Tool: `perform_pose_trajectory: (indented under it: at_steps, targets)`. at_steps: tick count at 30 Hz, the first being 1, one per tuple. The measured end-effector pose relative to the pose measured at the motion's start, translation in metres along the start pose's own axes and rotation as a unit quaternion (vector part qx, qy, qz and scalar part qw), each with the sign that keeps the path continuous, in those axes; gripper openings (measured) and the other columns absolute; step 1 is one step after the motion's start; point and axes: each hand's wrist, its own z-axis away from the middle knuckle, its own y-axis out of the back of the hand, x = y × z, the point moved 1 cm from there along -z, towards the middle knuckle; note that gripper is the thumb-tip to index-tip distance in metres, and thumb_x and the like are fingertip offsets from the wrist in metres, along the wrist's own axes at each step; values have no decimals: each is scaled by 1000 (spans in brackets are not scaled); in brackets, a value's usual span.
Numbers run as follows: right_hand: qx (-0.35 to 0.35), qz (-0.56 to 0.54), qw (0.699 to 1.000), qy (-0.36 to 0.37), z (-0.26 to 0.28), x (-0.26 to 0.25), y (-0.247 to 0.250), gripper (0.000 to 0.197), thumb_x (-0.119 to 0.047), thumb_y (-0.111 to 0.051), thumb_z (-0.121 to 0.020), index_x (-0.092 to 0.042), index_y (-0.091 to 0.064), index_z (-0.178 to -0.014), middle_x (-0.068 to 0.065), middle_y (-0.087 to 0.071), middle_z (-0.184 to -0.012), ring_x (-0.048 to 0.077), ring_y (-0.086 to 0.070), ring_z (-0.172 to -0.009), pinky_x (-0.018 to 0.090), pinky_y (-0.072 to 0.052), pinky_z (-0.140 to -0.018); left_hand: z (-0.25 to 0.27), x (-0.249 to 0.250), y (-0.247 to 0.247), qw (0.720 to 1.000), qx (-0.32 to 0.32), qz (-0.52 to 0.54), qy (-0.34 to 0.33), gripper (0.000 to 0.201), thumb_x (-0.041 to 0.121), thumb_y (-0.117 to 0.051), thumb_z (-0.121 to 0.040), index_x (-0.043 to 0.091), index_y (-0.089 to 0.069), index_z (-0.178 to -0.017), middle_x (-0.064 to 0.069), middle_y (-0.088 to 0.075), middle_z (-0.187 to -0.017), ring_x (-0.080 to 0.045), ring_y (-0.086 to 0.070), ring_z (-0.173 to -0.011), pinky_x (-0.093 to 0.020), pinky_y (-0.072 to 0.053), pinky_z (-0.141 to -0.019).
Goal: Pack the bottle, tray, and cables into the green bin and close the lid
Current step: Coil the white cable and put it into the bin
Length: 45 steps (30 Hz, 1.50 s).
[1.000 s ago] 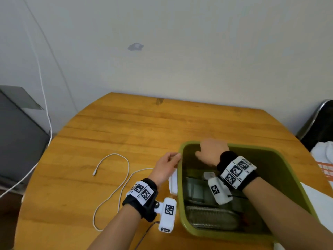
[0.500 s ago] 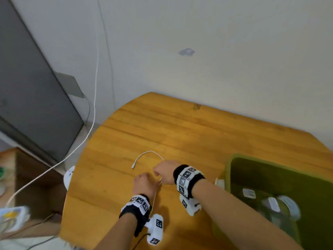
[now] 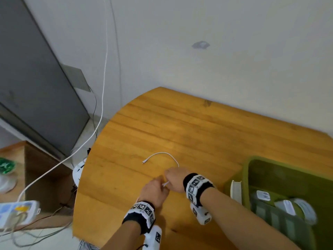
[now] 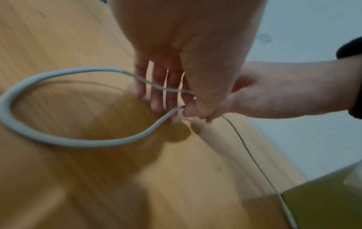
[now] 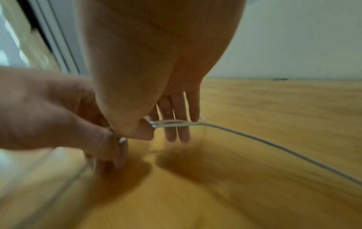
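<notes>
A thin white cable (image 3: 163,153) lies on the round wooden table (image 3: 180,127), its free plug end (image 3: 144,161) pointing left. My left hand (image 3: 159,184) and right hand (image 3: 168,177) meet over it and both pinch it. In the left wrist view my left hand (image 4: 176,108) pinches the cable (image 4: 58,139), which forms a loop to the left. In the right wrist view my right hand (image 5: 156,131) pinches doubled strands of the cable (image 5: 254,137). The open green bin (image 3: 246,170) stands at the right, with a grey tray (image 3: 273,219) and a blurred clear bottle (image 3: 297,208) inside.
A white flat object (image 3: 236,188) leans on the bin's left wall. The table's curved edge (image 3: 81,177) drops off to the left. Beyond it are a brown cabinet (image 3: 41,174), a white wall cable (image 3: 100,123) and a power strip (image 3: 16,215).
Both hands left the bin and went left to the cable, which they now pinch. The cable's slack is drawn in toward the hands. The head view swung left.
</notes>
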Motion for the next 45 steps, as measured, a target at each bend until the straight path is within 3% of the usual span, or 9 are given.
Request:
perform_pose_trajectory:
  at_steps: [7, 11, 14, 16, 20, 24, 28, 37, 45]
  targets:
    - [59, -146, 987, 9, 61, 34, 98, 54, -48, -47, -97, 1, -61, -79, 10, -46, -67, 25, -37, -59, 36, -28, -54, -10, 35, 62, 959, 80, 249, -112, 17, 17, -49, -96, 28, -46, -83, 9, -48, -52, -6, -39, -44, -31, -31, -48]
    - [210, -335, 918, 43, 119, 59, 130, 47, -56, -53, -91, -14, -64, -72, 7, -70, -80, 27, -60, -70, 45, -51, -68, -5, 85, 98, 914, 127, 347, -169, 22, 27, -52, -97, 18, -54, -77, 13, -44, -55, -7, -37, -53, -32, -32, -54]
    - [304, -510, 793, 139, 161, 76, 128, 41, -35, -51, -101, -8, -56, -70, 13, -70, -125, 33, -64, -107, 47, -48, -99, 9, 139, 105, 877, 119, 400, -238, 38, 39, -44, -98, 8, -60, -82, -3, -51, -64, -15, -47, -63, -38, -40, -63]
    - [326, -621, 685, 199, 191, 82, 124, 42, -25, -43, -103, 1, -49, -70, 22, -63, -134, 50, -57, -98, 48, -49, -92, 23, 185, 100, 852, 97, 429, -283, 39, 36, -39, -100, 6, -63, -98, -11, -61, -81, -16, -56, -75, -35, -46, -70]
    - [370, -774, 490, 154, 238, 94, 114, 59, -34, -34, -104, 7, -67, -76, 13, -77, -85, 26, -61, -65, 29, -52, -60, 49, 260, 75, 812, 6, 496, -307, 44, 40, -35, -101, 16, -44, -137, -3, -61, -126, -16, -62, -109, -33, -54, -85]
    - [480, -811, 320, 99, 281, 127, 97, 44, -41, -44, -102, -20, -42, -63, 3, -43, -54, 17, -39, -36, 35, -52, -58, 71, 307, 40, 811, -95, 467, -341, 31, 42, -47, -97, 22, -39, -120, -9, -64, -120, -23, -65, -104, -39, -54, -88]
    - [554, -730, 401, 25, 331, 166, 76, 51, -45, -38, -102, -20, -41, -58, 5, -28, -51, 18, -18, -35, 26, -19, -36, 74, 326, 7, 870, -129, 326, -346, 45, 56, -50, -92, 25, -49, -125, -3, -69, -107, -19, -65, -98, -45, -53, -90]
    - [504, -558, 656, -70, 373, 211, 32, 36, -35, -42, -104, -20, -42, -71, -4, -40, -54, 14, -29, -42, 25, -23, -40, 22, 334, -22, 939, 142, 25, -312, 42, 29, -55, -91, 15, -54, -131, -3, -55, -132, -21, -42, -131, -35, -34, -112]
    - [214, -301, 925, -87, 317, 208, -32, 34, -50, -44, -100, -20, -48, -86, -4, -50, -66, 16, -41, -54, 29, -36, -54, -10, 330, -18, 995, -53, 54, -71, 41, 20, -43, -95, 11, -51, -135, -16, -63, -124, -33, -62, -110, -38, -51, -90]
